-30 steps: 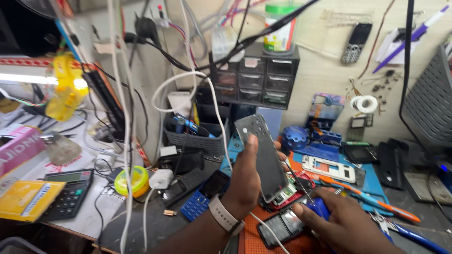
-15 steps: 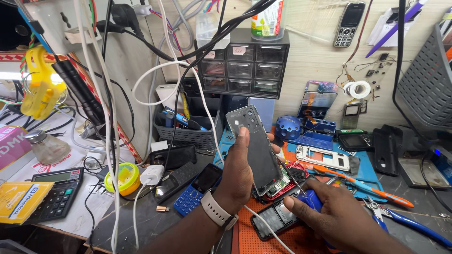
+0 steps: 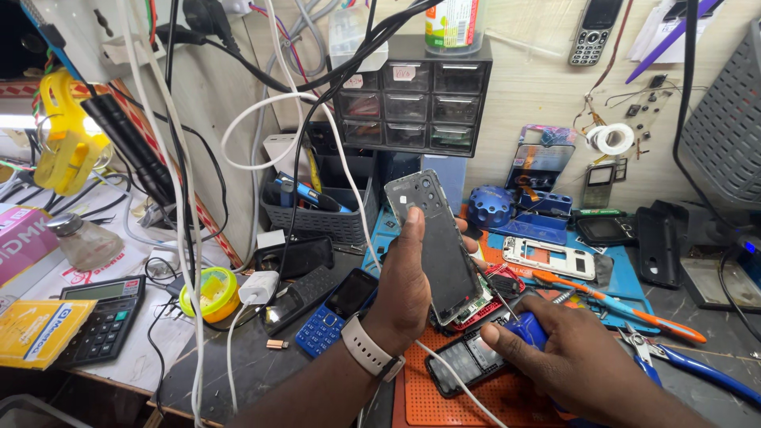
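My left hand [image 3: 408, 281] holds up a dark phone back cover [image 3: 434, 238], tilted, with camera cut-outs at its top. A white watch band circles that wrist. My right hand [image 3: 575, 357] grips a blue-handled screwdriver [image 3: 525, 327], its thin tip pointing at an opened phone with a red circuit board [image 3: 483, 295] lying under the cover. A small black phone [image 3: 468, 361] rests on the orange work mat [image 3: 476, 400] between both hands.
A blue keypad phone [image 3: 337, 313], white charger [image 3: 259, 287] and yellow tape roll [image 3: 208, 292] lie at left, with a calculator [image 3: 103, 317]. A drawer cabinet [image 3: 412, 99] stands behind. White phone frame [image 3: 548, 259], orange tool [image 3: 626, 307] and blue pliers [image 3: 690, 366] lie right. Cables hang in front.
The view has shifted slightly left and down. My left hand still holds the cover, lowered a little toward the opened phone. My right hand stays on the screwdriver.
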